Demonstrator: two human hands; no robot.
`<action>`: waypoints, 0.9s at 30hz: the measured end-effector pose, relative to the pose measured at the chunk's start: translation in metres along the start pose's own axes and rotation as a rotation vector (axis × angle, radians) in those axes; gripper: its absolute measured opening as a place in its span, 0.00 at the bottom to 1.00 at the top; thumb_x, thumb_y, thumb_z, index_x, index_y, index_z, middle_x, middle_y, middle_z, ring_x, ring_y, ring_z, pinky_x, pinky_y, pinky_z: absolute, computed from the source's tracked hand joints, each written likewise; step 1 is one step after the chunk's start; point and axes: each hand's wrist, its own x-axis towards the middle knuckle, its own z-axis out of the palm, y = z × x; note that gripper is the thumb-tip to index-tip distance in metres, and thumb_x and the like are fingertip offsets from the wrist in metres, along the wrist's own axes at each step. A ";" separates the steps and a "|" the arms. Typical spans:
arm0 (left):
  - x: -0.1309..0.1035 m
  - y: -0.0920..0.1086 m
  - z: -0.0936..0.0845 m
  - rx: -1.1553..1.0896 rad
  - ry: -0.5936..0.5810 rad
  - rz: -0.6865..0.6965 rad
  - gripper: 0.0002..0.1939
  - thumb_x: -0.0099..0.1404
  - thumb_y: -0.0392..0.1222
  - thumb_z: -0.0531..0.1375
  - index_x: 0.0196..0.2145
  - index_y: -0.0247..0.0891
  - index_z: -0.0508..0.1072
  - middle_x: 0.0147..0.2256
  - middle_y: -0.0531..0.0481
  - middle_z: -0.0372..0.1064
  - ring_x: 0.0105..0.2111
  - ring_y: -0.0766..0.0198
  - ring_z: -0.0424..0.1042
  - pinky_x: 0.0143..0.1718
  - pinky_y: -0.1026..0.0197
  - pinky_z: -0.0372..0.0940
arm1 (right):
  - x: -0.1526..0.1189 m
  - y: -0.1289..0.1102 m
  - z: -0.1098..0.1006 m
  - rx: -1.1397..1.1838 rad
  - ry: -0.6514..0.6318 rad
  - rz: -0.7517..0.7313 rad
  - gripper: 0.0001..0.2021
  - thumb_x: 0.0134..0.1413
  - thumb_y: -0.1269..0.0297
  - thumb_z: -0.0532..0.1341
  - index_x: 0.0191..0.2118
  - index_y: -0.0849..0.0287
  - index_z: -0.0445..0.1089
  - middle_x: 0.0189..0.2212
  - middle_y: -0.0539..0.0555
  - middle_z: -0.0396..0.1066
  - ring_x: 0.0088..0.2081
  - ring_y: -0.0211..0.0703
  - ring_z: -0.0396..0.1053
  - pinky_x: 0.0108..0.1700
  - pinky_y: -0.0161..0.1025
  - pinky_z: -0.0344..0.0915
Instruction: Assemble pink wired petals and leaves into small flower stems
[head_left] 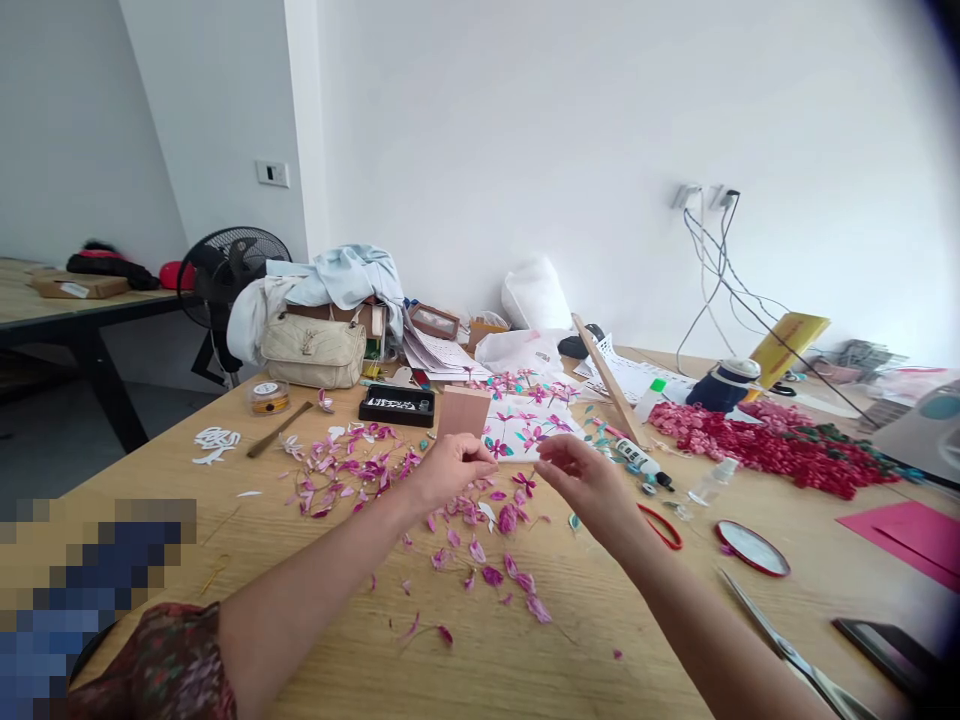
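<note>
While the left hand (457, 466) pinches, the right hand (576, 474) gapes slightly.

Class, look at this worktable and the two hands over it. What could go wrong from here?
Loose pink petals lie scattered below the left hand and right hand; a low sweep of either arm could drag or crush some.
The metal scissors lie close beside the right forearm, so an outward move might bump or scrape against them.
</note>
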 end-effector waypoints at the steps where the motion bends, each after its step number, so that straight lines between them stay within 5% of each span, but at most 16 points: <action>1: 0.000 0.000 -0.001 -0.158 -0.052 -0.102 0.04 0.53 0.36 0.60 0.24 0.32 0.70 0.23 0.53 0.62 0.23 0.71 0.60 0.26 0.67 0.55 | -0.002 -0.001 -0.004 -0.127 0.066 -0.140 0.06 0.50 0.62 0.57 0.33 0.58 0.65 0.30 0.54 0.66 0.30 0.42 0.64 0.32 0.39 0.62; 5: -0.002 0.003 -0.004 -0.537 -0.248 -0.310 0.10 0.49 0.41 0.64 0.26 0.32 0.70 0.21 0.55 0.61 0.19 0.75 0.57 0.20 0.69 0.51 | -0.007 -0.009 -0.009 -0.478 0.050 -0.594 0.07 0.56 0.70 0.53 0.40 0.58 0.66 0.37 0.57 0.66 0.39 0.46 0.63 0.37 0.41 0.62; 11: -0.005 0.007 -0.005 -0.554 -0.327 -0.372 0.13 0.46 0.44 0.66 0.25 0.33 0.69 0.18 0.56 0.60 0.16 0.75 0.55 0.17 0.69 0.48 | -0.002 -0.013 -0.003 -0.567 -0.079 -0.718 0.09 0.58 0.71 0.51 0.34 0.59 0.68 0.31 0.56 0.68 0.34 0.43 0.62 0.34 0.39 0.59; 15: -0.003 0.006 -0.001 -0.329 -0.261 -0.202 0.08 0.52 0.41 0.62 0.25 0.32 0.70 0.19 0.56 0.58 0.19 0.74 0.56 0.22 0.68 0.52 | 0.000 -0.015 0.002 -0.490 -0.106 -0.530 0.11 0.56 0.70 0.52 0.25 0.59 0.66 0.24 0.54 0.66 0.31 0.43 0.61 0.33 0.39 0.57; 21: -0.004 -0.001 0.007 0.610 -0.023 0.468 0.11 0.61 0.31 0.50 0.26 0.34 0.71 0.27 0.49 0.60 0.30 0.65 0.60 0.33 0.62 0.56 | 0.011 -0.004 0.014 0.161 -0.254 0.292 0.07 0.44 0.65 0.57 0.21 0.60 0.62 0.18 0.48 0.61 0.22 0.37 0.58 0.26 0.35 0.54; 24: -0.002 -0.003 0.006 0.542 0.049 0.400 0.11 0.61 0.31 0.51 0.26 0.34 0.71 0.27 0.50 0.61 0.29 0.66 0.61 0.32 0.63 0.57 | 0.012 0.002 0.013 0.271 -0.244 0.340 0.09 0.44 0.60 0.57 0.22 0.60 0.62 0.19 0.47 0.60 0.22 0.36 0.58 0.27 0.35 0.55; 27: 0.001 -0.002 0.003 0.109 0.045 0.074 0.05 0.56 0.34 0.57 0.24 0.34 0.71 0.25 0.52 0.63 0.26 0.69 0.61 0.30 0.65 0.57 | 0.006 0.002 0.005 0.072 -0.084 0.117 0.08 0.49 0.59 0.56 0.28 0.59 0.64 0.23 0.49 0.64 0.26 0.39 0.61 0.29 0.36 0.58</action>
